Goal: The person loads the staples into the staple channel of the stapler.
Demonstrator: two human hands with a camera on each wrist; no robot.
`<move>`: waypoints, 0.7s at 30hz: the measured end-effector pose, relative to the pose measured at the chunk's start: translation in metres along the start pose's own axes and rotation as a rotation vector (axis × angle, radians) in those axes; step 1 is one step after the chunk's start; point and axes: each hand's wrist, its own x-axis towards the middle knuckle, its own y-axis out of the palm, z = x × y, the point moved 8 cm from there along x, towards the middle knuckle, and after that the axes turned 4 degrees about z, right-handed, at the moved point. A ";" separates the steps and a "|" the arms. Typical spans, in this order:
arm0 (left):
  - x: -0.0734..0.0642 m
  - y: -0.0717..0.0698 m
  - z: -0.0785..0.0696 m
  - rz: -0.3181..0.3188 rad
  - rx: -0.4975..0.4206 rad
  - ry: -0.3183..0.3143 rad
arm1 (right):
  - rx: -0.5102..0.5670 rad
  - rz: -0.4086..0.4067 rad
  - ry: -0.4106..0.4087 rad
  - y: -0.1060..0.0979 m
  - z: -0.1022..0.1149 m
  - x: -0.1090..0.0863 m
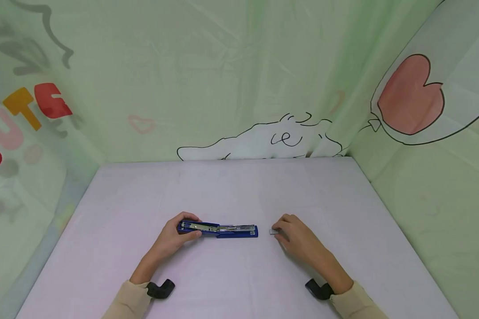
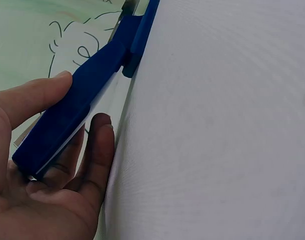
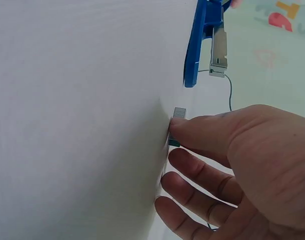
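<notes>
A blue stapler lies swung wide on the white table, its metal magazine facing up. My left hand grips its top arm at the left end, thumb on the near side and fingers on the far side. In the left wrist view the thumb presses the blue casing of that arm. A short strip of staples is pinched between the thumb and fingers of my right hand, low at the tabletop. A small gap separates the strip from the stapler's right end.
The white table reaches back to a pale green cloth wall with printed drawings. Similar cloth hangs at both sides. A black strap piece sits at the left wrist, another black piece at the right.
</notes>
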 end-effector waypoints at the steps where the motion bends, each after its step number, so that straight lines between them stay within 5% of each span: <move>1: 0.000 0.000 0.000 0.001 -0.001 0.002 | -0.001 -0.001 -0.004 0.000 0.000 0.000; 11: -0.001 0.000 0.001 0.010 0.007 0.014 | -0.004 -0.009 -0.009 -0.001 0.004 0.001; 21: 0.001 0.001 0.008 0.014 -0.020 -0.049 | 0.006 -0.014 0.031 0.000 0.002 0.002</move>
